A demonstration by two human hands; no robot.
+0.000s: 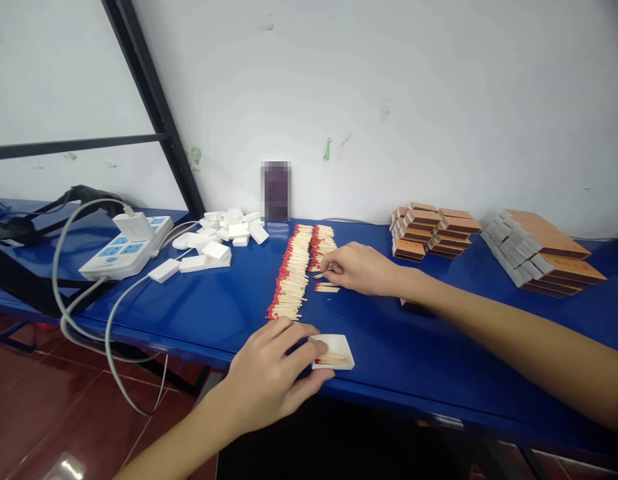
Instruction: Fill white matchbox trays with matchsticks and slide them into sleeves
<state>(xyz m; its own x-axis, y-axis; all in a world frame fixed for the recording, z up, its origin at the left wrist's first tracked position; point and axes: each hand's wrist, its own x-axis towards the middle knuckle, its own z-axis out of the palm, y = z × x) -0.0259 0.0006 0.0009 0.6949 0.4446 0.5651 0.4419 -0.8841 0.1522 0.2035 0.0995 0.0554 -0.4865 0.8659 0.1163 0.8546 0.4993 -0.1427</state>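
My left hand grips a small white matchbox tray at the table's near edge, with the thumb along its front side and fingers over its left end. A few red-tipped matches lie inside the tray. Farther back, my right hand is pinched at the near end of the shorter row of matches. A match pokes out from its fingertips; how many it holds is hidden. Just below those fingers lies a small group of matches. A longer row of matches runs alongside on the left.
White empty trays lie heaped at the left, beside a power strip with looping white cables. Stacked matchbox sleeves and larger bundled boxes stand at the right. A dark upright object, pixelated, leans on the wall.
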